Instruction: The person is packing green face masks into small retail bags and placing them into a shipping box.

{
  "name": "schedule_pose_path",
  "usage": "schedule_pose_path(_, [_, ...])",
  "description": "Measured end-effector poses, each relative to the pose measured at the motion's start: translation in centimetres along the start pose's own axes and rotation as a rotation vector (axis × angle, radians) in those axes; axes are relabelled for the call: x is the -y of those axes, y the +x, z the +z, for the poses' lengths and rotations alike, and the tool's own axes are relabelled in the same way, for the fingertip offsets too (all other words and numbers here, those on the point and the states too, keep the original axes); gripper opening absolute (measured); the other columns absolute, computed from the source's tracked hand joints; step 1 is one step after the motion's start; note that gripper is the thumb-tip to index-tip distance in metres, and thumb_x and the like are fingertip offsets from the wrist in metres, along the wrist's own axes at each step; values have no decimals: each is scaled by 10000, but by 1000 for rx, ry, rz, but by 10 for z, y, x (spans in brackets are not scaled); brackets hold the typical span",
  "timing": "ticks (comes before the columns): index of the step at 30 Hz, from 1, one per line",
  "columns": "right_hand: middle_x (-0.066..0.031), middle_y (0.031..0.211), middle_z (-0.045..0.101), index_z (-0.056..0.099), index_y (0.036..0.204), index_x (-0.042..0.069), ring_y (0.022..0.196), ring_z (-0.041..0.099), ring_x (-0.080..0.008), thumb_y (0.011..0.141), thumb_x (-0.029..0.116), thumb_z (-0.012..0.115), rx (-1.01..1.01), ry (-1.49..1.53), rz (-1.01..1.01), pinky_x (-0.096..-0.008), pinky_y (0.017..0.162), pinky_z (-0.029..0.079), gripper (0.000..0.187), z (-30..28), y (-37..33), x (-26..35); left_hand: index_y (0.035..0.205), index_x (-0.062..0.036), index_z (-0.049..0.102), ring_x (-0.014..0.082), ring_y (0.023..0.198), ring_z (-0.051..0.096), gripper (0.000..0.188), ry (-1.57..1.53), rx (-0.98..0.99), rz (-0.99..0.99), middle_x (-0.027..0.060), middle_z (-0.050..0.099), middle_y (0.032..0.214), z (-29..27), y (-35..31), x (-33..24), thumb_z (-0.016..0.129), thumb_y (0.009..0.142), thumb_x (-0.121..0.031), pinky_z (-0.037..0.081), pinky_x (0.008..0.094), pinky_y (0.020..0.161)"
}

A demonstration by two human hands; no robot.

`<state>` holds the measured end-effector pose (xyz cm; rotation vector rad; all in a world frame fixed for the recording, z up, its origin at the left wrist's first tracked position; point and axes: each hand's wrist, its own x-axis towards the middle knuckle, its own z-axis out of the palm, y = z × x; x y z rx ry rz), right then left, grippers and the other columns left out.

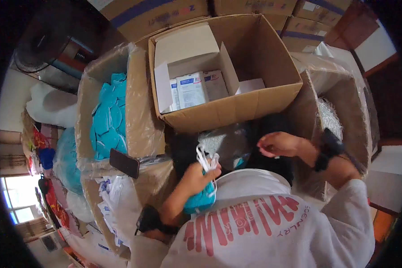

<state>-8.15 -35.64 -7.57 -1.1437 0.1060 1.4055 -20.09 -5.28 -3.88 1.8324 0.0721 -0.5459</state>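
Observation:
My left hand (195, 179) is closed around a teal folded face mask (204, 199), with white ear loops (204, 156) sticking up above the fingers. Whether it is one mask or a small stack I cannot tell. Out to the right, my right hand (279, 144) hangs in the air with its fingers loosely bent and apart, holding nothing that I can see. Beyond both hands stands a large cardboard box (230, 111). Inside it, an open white carton (187, 42) holds several white packets (191, 89).
At the left, a plastic-lined box (143, 98) holds teal masks (108, 116); a phone (124, 163) lies at its near edge. White printed pouches (114, 205) fill a box below. Thin white strips (329, 118) lie in the right-hand box (357, 116). Closed cartons (161, 18) stand behind.

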Motion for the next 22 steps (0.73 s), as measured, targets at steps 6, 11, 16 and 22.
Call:
schedule_pose_path(6, [-44,861,546,541,1011,55,814,519,-157,872,307,492,-304,206,-21,-307,689,461,291,14,108,-44,971,-21,562,278,843,570,387,319,-165,35,147,585,894,-28,10,-19,631,759,-337,433,335,733])
schedule_pose_path(11, [-81,1095,533,458,1180,-19,988,493,-163,902,313,443,-477,-168,-164,-283,851,400,433,23,111,-28,1007,-19,537,252,809,538,311,407,-317,109,134,551,912,-29,11,-29,578,810,-256,428,319,700])
schedule_pose_path(16, [-92,1171,486,395,1246,-11,1048,464,-155,884,324,488,-70,-385,-686,-288,912,357,502,97,64,45,1113,-33,486,95,727,446,299,155,-325,245,42,511,826,-39,18,-48,416,912,-244,375,233,686])
schedule_pose_path(22, [-81,1157,481,366,1254,22,1052,456,-153,854,364,531,617,-616,-401,-286,932,335,551,144,57,71,1153,-76,478,66,701,490,374,4,-273,130,25,563,762,-72,18,-83,421,907,-352,376,187,655])
